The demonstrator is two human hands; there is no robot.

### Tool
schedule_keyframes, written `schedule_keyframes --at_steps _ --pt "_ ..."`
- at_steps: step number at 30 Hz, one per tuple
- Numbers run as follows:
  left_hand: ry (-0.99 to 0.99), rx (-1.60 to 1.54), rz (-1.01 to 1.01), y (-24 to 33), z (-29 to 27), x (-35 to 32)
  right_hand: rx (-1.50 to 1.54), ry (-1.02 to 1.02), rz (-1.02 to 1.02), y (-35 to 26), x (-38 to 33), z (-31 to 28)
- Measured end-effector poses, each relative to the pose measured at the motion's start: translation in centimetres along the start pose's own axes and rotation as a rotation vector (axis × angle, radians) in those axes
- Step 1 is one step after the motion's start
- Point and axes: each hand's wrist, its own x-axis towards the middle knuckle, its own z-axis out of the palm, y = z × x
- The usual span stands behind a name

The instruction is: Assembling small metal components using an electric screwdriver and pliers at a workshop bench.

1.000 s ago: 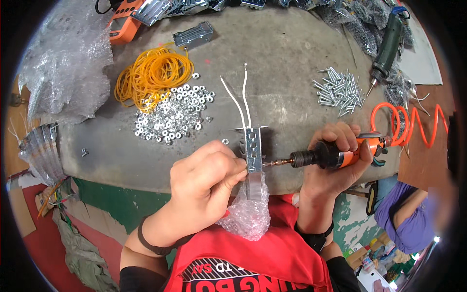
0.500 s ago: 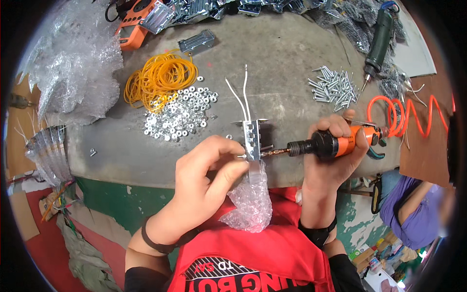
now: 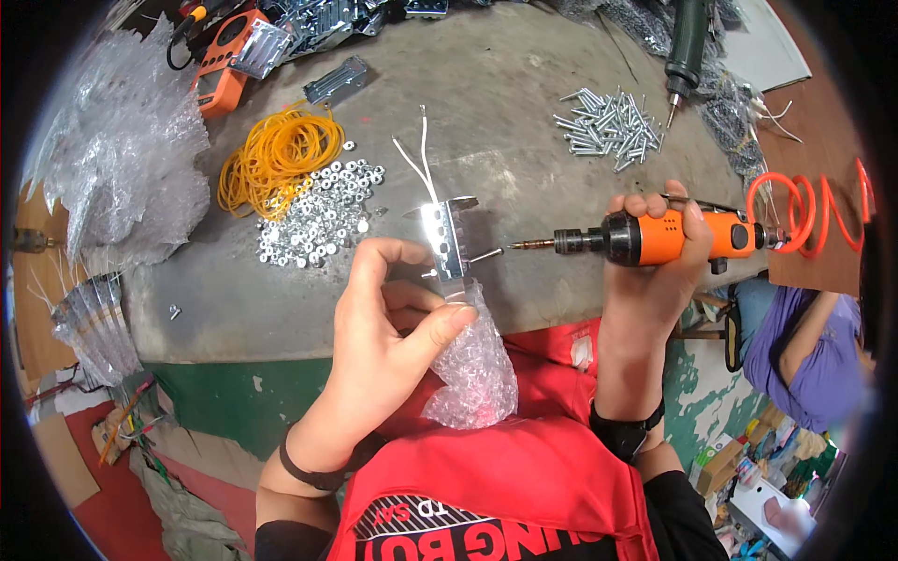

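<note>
My left hand (image 3: 383, 327) is closed around the lower end of a shiny metal bracket (image 3: 447, 238). Two white wires (image 3: 426, 159) rise from its top, and clear bubble wrap (image 3: 475, 374) hangs from its bottom. One screw (image 3: 485, 254) sticks out of the bracket's right side, and a small metal end shows on the left side. Wrapped in my right hand (image 3: 655, 257) is an orange and black screwdriver tool (image 3: 678, 237). Its bit points left at the screw, with a small gap between them.
Loose nuts (image 3: 323, 215) lie beside yellow rubber bands (image 3: 281, 154) on the grey table. Screws (image 3: 608, 126) are heaped farther right, below a dark green screwdriver (image 3: 687, 47). An orange coiled hose (image 3: 804, 210) runs from my tool. Bubble wrap (image 3: 140, 140) piles up at left; another person (image 3: 804, 355) sits at right.
The driver has drawn back to the right, so its bit no longer reaches the bracket. The screw now shows clear of the bit. My left fingers have loosened and slid lower on the bracket.
</note>
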Motion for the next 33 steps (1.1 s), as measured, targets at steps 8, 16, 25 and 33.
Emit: schedule_keyframes --at_steps 8,16,25,33 --pt "0.014 0.002 -0.002 0.1 0.2 -0.1 0.016 0.004 0.106 0.3 -0.5 0.4" --pt "0.045 0.053 0.008 0.1 0.1 -0.3 0.016 0.011 0.173 1.0 -0.8 1.0" --pt "0.052 -0.012 0.000 0.1 0.2 -0.4 -0.025 -0.013 0.221 -0.2 -0.5 0.3" --pt "0.055 -0.040 -0.021 -0.2 0.2 -0.4 0.069 -0.050 0.123 -0.7 -0.2 0.1"
